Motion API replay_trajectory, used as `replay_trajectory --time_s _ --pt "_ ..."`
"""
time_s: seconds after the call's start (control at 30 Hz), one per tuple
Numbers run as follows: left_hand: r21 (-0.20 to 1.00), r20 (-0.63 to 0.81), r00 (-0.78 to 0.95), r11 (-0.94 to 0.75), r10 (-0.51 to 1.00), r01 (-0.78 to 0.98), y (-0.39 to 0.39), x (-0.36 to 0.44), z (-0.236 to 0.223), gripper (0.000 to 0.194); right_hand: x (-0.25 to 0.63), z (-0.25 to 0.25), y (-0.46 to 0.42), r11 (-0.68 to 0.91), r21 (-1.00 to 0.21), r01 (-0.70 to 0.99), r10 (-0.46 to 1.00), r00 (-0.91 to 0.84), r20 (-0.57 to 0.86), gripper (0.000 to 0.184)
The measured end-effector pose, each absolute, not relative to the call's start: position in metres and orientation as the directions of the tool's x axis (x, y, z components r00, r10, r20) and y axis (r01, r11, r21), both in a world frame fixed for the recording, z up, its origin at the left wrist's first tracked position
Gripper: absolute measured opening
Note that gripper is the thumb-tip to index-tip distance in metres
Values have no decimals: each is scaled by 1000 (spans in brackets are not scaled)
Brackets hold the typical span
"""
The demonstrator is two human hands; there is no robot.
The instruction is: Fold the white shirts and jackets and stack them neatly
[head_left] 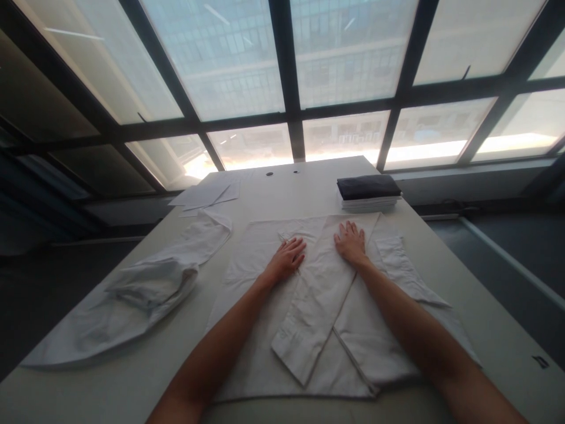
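A white garment (324,294) is spread on the worktop (278,200), directly in front of the person, with parts of it folded over one another. Both hands rest on it, palms down. The left hand (289,257) is left of the garment's middle, toward the far edge; its grip is loose, with the fingers stretched out and slightly bent over the cloth. The right hand (351,241) lies a little farther up and to the right, its grip apart, the fingers fanned out flat. The two hands are apart from each other. Between the forearms, a long strip (300,347) of the garment runs slantwise toward the near edge.

To the left lies a second, crumpled white cloth (145,291), with sheets of paper (209,194) beyond it. Past the garment's far right corner, a folded dark cloth (369,187) sits on top of a white stack (369,203). Large framed windows (348,53) rise behind the worktop.
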State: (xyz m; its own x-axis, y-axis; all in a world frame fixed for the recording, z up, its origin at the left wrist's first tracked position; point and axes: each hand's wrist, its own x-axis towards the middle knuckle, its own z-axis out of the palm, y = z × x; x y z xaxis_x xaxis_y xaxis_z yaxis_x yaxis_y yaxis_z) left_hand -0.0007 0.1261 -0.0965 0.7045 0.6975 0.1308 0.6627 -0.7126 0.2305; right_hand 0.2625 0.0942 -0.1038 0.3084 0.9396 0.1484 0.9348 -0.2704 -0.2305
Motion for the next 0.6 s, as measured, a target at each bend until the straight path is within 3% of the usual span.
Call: replay_trajectory --time_s 0.27,0.47,0.6 --pt "164 113 627 -637 771 753 105 12 -95 52 262 -104 94 -267 -237 934 939 307 153 59" --pt "187 310 694 -757 650 626 81 31 -75 65 262 -105 94 -262 -238 935 942 302 149 59" --pt "176 179 796 -815 578 553 78 34 -78 64 263 -105 94 -262 -236 936 942 301 150 59"
